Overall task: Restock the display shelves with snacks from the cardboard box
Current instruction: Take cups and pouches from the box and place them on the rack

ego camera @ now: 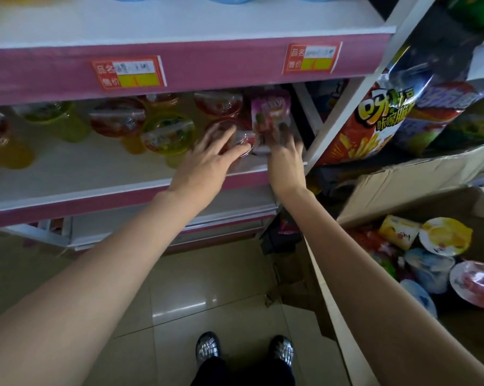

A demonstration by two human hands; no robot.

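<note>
A purple snack pouch point(270, 118) stood upright at the shelf's point(101, 168) right end, gripped by the right hand point(284, 151), probably to seat it. At nine o'clock, the left hand point(210, 160) lay spread over a red jelly cup point(235, 137), steadying it. The cardboard box point(402, 188) sat at four o'clock.

White shelf point(96, 174) carries jelly cups point(168, 133), purple pouch point(270, 112).

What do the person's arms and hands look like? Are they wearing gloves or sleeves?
No gloves and no sleeves show. The left hand and right hand are bare, and both forearms are bare as far as the picture shows. No watch, ring or bracelet is visible. Lower down you can see dark trousers and shiny silver-grey shoes.
</note>
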